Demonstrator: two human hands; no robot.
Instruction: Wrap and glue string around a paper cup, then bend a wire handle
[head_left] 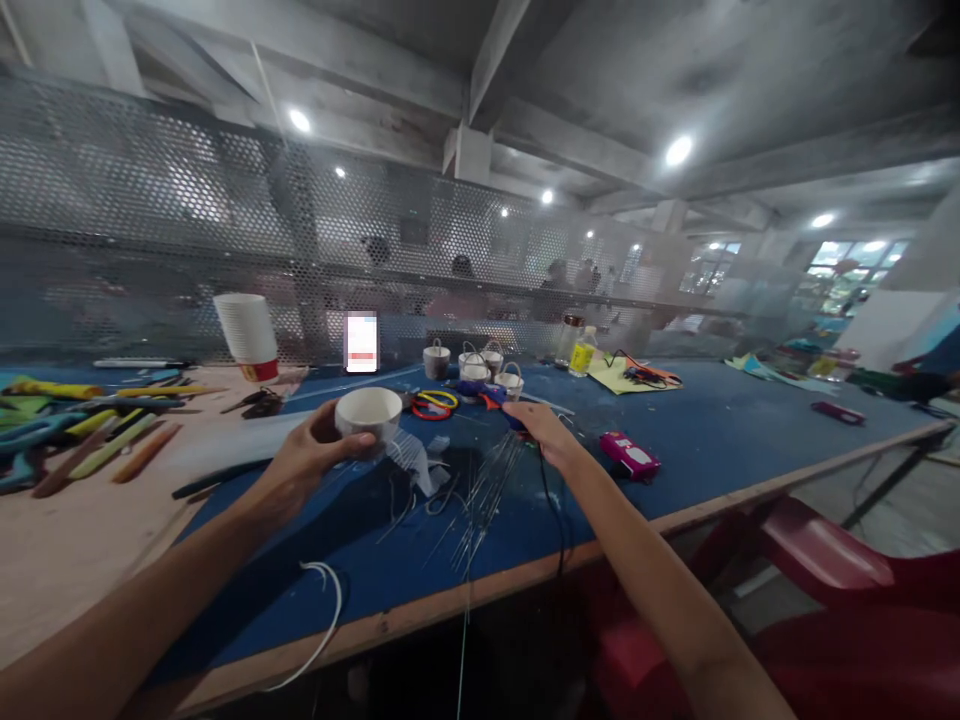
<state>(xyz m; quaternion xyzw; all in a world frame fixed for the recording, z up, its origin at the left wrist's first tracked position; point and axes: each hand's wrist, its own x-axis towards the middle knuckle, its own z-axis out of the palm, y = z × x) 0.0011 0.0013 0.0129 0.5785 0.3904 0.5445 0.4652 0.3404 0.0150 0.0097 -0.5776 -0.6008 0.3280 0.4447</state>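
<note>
My left hand (304, 460) is closed round a small white paper cup (367, 413), holding it up over the blue table (712, 440). My right hand (541, 430) lies farther right, fingers closed on a blue-handled tool (510, 415) with a dark cord trailing toward the table edge. Between the hands, a bundle of thin metal wires (480, 500) fans out on the blue surface. Several small white cups with wire handles (487, 365) stand just behind my right hand.
A stack of paper cups (247, 335) and a phone (361, 342) stand against the mesh fence. Colourful sticks (90, 430) cover the wooden board at left. Red and yellow rings (433, 404), a pink box (628, 455), bottles (574, 345), a white wire loop (322, 620), red chairs at right.
</note>
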